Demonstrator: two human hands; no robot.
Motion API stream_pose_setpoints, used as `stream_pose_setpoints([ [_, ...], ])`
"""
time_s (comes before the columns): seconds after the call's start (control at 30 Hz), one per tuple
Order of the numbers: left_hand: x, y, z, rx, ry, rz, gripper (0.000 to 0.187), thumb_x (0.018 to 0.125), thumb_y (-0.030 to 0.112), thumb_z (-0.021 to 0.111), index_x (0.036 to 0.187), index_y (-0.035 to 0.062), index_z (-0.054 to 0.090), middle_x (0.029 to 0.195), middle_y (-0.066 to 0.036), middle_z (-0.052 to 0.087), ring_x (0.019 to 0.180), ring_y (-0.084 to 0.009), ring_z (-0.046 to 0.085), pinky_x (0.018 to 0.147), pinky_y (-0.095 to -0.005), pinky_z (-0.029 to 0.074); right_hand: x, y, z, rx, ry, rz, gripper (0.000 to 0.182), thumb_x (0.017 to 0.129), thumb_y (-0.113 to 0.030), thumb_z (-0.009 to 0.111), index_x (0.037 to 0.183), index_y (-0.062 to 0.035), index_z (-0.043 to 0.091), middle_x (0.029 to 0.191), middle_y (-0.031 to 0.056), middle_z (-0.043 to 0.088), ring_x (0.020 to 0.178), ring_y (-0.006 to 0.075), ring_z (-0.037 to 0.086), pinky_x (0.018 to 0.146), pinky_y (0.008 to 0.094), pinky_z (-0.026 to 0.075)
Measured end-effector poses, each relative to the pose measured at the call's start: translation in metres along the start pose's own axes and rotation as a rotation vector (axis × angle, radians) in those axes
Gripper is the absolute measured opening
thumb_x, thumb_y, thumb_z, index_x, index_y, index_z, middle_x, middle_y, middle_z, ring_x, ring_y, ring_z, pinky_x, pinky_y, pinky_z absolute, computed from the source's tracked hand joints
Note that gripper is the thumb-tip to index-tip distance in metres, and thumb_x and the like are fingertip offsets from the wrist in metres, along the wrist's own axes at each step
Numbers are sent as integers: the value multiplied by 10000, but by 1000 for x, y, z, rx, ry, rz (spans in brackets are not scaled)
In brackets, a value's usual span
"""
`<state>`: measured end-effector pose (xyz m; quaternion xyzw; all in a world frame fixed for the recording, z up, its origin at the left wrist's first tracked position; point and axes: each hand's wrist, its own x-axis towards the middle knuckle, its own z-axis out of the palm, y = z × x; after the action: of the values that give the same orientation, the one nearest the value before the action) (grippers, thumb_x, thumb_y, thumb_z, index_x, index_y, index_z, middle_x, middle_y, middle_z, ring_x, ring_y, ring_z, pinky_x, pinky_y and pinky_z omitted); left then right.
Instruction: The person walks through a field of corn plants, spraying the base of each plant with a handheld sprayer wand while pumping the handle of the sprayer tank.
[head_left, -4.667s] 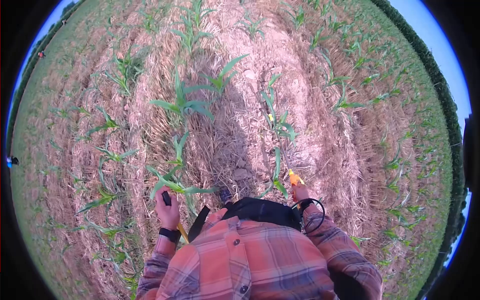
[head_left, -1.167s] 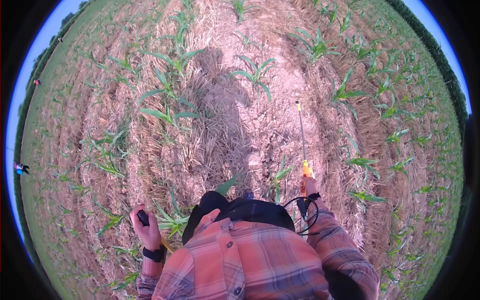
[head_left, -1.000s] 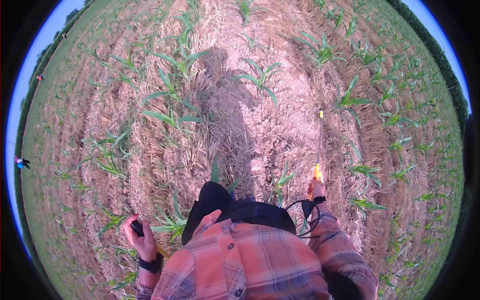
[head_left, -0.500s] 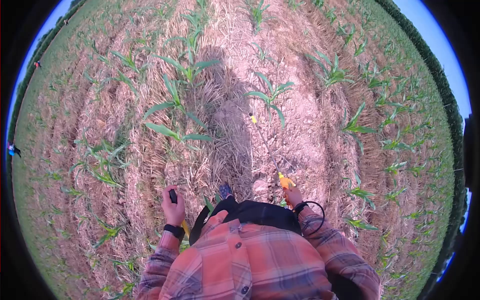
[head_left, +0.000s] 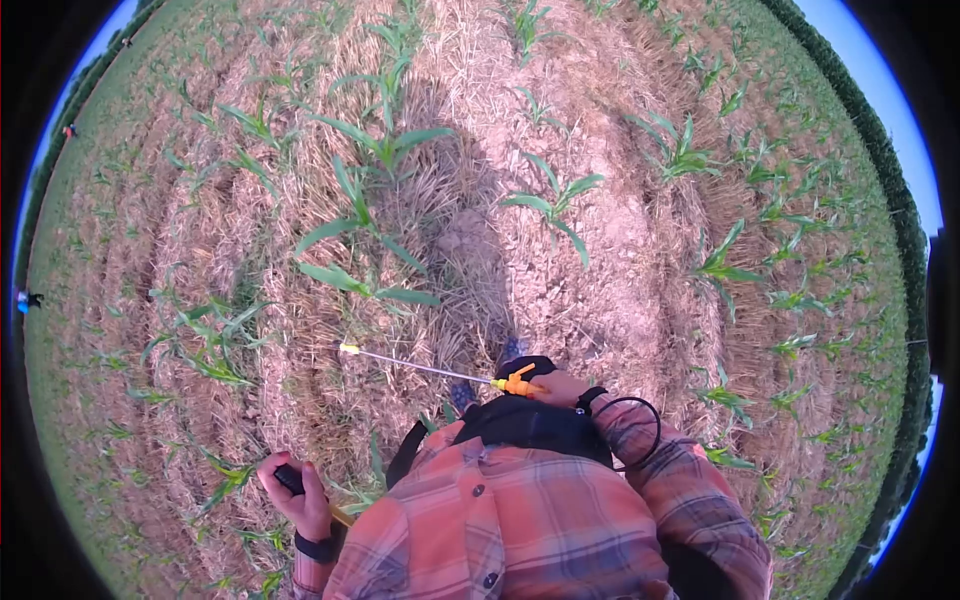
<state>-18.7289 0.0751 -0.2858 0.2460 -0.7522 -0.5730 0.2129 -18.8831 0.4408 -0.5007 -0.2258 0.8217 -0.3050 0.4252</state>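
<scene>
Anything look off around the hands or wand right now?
Nothing stands out. The right hand holds the spray wand pointing left across the body; the left hand grips a black lever handle.

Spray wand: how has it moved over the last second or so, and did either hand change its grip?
The spray wand swung from pointing ahead on the person's right to lying across the body, tip toward the left plant row. The right hand came in with it, still gripping the orange handle. The left hand dropped back lower left, still closed on its dark grip. Nothing was let go.
</scene>
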Motion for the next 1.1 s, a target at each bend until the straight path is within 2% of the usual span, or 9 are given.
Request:
stream_pose_setpoints([
  [0.13, 35, -34, 46, 203, 34, 25, 246, 723, -25, 502, 952, 34, 435, 731, -6, 367, 622, -65, 342, 555, -199, 317, 41, 29, -4, 12, -41, -197, 303, 769, -347, 475, 815, -56, 548, 697, 153, 559, 660, 299, 555, 595, 373, 419],
  [0.17, 46, -52, 58, 213, 25, -39, 241, 724, -26, 495, 949, 37, 440, 751, -13, 385, 634, -65, 350, 560, -200, 316, 48, 34, -10, -2, -33, -170, 314, 767, -369, 471, 831, -68, 536, 708, 149, 557, 665, 296, 551, 599, 369, 412],
  [0.2, 58, -58, 77, 388, 37, 176, 231, 726, -28, 484, 941, 44, 443, 736, -6, 393, 605, -65, 345, 534, -199, 308, 53, 39, -14, -10, -28, -143, 327, 766, -392, 467, 847, -81, 525, 719, 144, 555, 669, 293, 547, 603, 365, 405],
  [0.33, 89, -62, 122, 304, 20, 116, 227, 725, -28, 479, 936, 49, 446, 709, 13, 370, 581, -61, 321, 514, -200, 298, 74, 64, -50, 25, 46, -18, 359, 729, -380, 505, 855, -49, 563, 716, 167, 571, 731, 289, 564, 640, 368, 422],
  [0.47, 122, -37, 172, 356, -42, 124, 228, 728, -28, 474, 938, 56, 448, 672, 31, 348, 562, -53, 304, 498, -200, 292, 77, 98, -86, 221, 237, 145, 360, 735, -379, 510, 776, -25, 553, 601, 127, 550, 574, 249, 542, 549, 344, 401],
  [0.53, 137, -32, 201, 427, -34, 283, 221, 735, -24, 469, 938, 62, 450, 652, 36, 344, 544, -47, 304, 480, -197, 286, 83, 126, -98, 214, 357, 106, 299, 745, -327, 524, 714, -31, 550, 508, 77, 516, 466, 191, 508, 454, 306, 385],
  [0.63, 149, -12, 232, 333, -47, 188, 193, 751, -7, 470, 930, 63, 452, 629, 36, 351, 503, -33, 314, 430, -188, 265, 87, 164, -120, 659, 412, 361, 233, 788, -257, 507, 654, -68, 524, 483, -2, 457, 354, 82, 411, 332, 214, 317],
  [0.87, 174, -14, 250, 313, -49, 183, 202, 746, -20, 469, 937, 41, 449, 681, 11, 391, 532, -39, 331, 455, -193, 280, 72, 204, -190, 1188, 719, 469, 144, 780, -215, 519, 786, -73, 494, 529, 20, 462, 361, 89, 401, 303, 221, 305],
  [1.1, 204, -4, 257, 431, -32, 183, 230, 733, -2, 483, 959, 27, 447, 857, -53, 449, 725, -119, 414, 640, -246, 348, 70, 225, -244, 1432, 1032, 472, 131, 752, -183, 501, 801, -64, 476, 569, 31, 437, 384, 112, 381, 323, 242, 309],
])
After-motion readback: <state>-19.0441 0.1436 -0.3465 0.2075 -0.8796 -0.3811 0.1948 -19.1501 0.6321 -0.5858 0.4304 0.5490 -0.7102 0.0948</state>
